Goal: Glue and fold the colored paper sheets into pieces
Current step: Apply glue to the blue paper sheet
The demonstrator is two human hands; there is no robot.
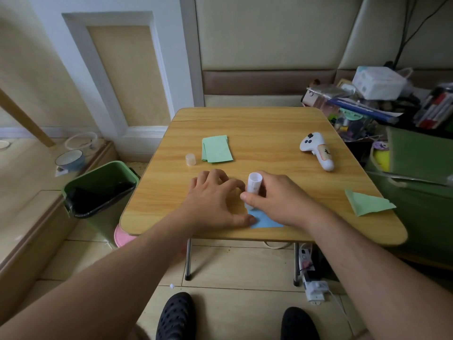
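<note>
blue paper: flat on the counter at its near edge, mostly covered by both hands.
glue stick: directly above the blue paper, long axis near upright, tip down on the sheet, top leaning slightly away.
right hand: fingers and thumb curled round the glue stick.
left hand: spread, pressing just left of the glue stick, thumb on the paper's left edge.
cap: beyond the blue paper, beside 1 green stack.
nearer hand: right, judged to drive the stroke.

Home living space — padded beige wall panels upper centre, small folding wooden table, green plastic bin left, cluttered household boxes upper right.
</note>
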